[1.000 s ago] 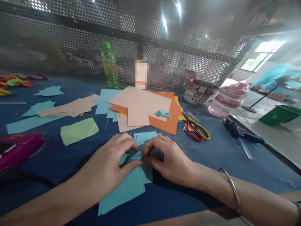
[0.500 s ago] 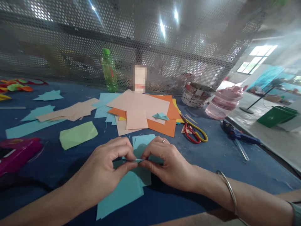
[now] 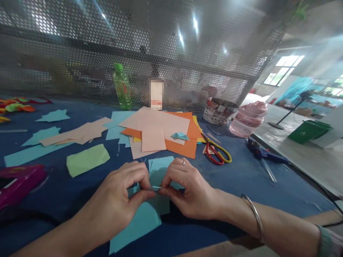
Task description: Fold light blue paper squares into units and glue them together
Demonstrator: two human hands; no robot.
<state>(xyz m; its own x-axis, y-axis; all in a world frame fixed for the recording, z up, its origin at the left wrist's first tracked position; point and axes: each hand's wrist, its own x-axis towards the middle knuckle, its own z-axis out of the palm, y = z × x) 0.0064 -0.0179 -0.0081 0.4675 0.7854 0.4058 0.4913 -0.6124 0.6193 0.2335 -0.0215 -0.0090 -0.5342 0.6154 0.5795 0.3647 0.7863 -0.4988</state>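
Between my two hands is a small piece of blue paper (image 3: 156, 187), seen nearly edge-on. My left hand (image 3: 125, 192) pinches one end between thumb and forefinger. The other end is pinched by my right hand (image 3: 187, 189), which wears a ring; a bangle circles that forearm. My fingers hide most of the piece's shape. Below the hands lie several blue paper sheets (image 3: 138, 226) on the dark blue table. A small folded blue paper piece (image 3: 180, 136) rests on the peach paper (image 3: 154, 123) ahead.
Scissors (image 3: 217, 151) and a glue gun (image 3: 264, 151) lie to the right, near a newspaper-like basket (image 3: 220, 111) and a pink water bottle (image 3: 248, 119). Left are green paper (image 3: 88, 160), blue star shapes (image 3: 53, 115) and a magenta device (image 3: 21, 182). A green bottle (image 3: 122, 87) stands behind.
The view has shifted slightly, so most things appear a little lower and further left. Both hands keep pinching the small blue paper, with little change in their pose.
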